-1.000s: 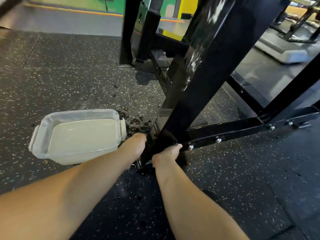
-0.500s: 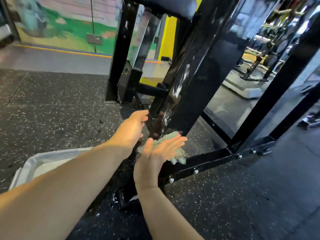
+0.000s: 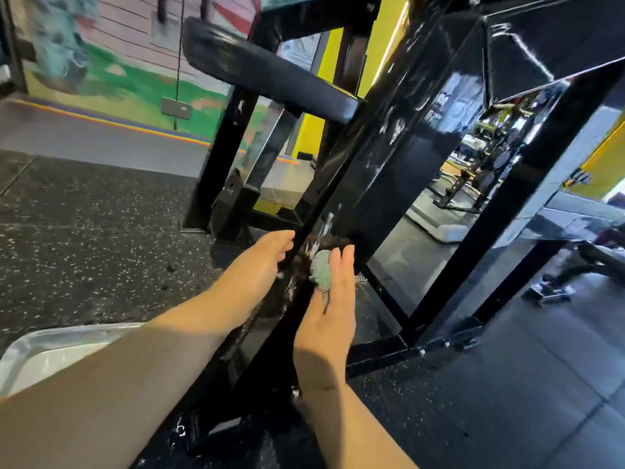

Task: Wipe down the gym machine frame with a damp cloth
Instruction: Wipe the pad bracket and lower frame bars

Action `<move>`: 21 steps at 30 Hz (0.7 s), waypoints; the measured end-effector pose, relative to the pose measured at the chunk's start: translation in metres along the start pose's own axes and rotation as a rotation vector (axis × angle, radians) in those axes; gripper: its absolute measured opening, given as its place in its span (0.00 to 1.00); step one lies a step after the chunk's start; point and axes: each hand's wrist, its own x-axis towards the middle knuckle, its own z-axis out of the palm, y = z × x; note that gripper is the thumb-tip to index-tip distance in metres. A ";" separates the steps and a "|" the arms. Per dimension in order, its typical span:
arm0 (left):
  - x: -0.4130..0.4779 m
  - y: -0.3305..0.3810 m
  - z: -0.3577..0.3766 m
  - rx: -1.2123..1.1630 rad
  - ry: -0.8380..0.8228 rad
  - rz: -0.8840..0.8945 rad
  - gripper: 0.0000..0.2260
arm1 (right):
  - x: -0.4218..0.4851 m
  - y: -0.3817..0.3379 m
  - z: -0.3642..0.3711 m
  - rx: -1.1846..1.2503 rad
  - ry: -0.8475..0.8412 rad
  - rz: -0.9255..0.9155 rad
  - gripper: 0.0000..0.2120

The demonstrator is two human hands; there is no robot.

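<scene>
— Where is the light coming from?
— It is pouring in bright from the far right, and white glare is streaking down the glossy black slanted steel beam (image 3: 389, 170).
— Is anything blurring?
— The green and pink painted wall (image 3: 111, 72) is smearing with motion, and the view's edges are bowing outward.
— Shadows?
— A soft one is lying across the right hand (image 3: 328, 319) by the wrist.

Both hands (image 3: 324, 299) press a cloth (image 3: 320, 269) against the black frame (image 3: 382, 157).
</scene>
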 end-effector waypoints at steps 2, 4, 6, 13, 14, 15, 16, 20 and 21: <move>-0.008 -0.008 -0.005 -0.022 0.030 0.019 0.14 | 0.006 -0.019 -0.019 0.062 0.059 0.050 0.23; -0.017 -0.011 -0.008 -0.026 0.048 0.045 0.14 | 0.016 -0.037 -0.028 0.093 -0.018 0.080 0.22; -0.022 -0.014 -0.009 -0.025 0.040 0.050 0.15 | 0.032 -0.053 -0.028 0.045 -0.132 -0.021 0.26; -0.007 -0.036 -0.010 -0.155 -0.012 -0.062 0.20 | 0.119 -0.027 -0.033 -0.760 -0.337 -1.027 0.16; -0.005 -0.038 -0.008 -0.167 -0.002 -0.088 0.20 | 0.116 -0.029 -0.033 -0.951 -0.474 -1.086 0.16; -0.003 -0.043 -0.007 -0.191 0.011 -0.119 0.21 | 0.106 -0.032 -0.030 -1.132 -0.642 -1.070 0.16; -0.001 -0.048 -0.006 -0.240 0.013 -0.149 0.22 | 0.092 -0.035 -0.027 -1.317 -0.827 -0.984 0.22; -0.003 -0.072 -0.013 -0.334 -0.058 -0.180 0.23 | 0.043 -0.023 -0.008 -1.743 -1.085 -0.991 0.36; -0.004 -0.088 -0.019 -0.350 -0.091 -0.141 0.24 | 0.035 -0.014 0.001 -1.750 -1.104 -1.050 0.34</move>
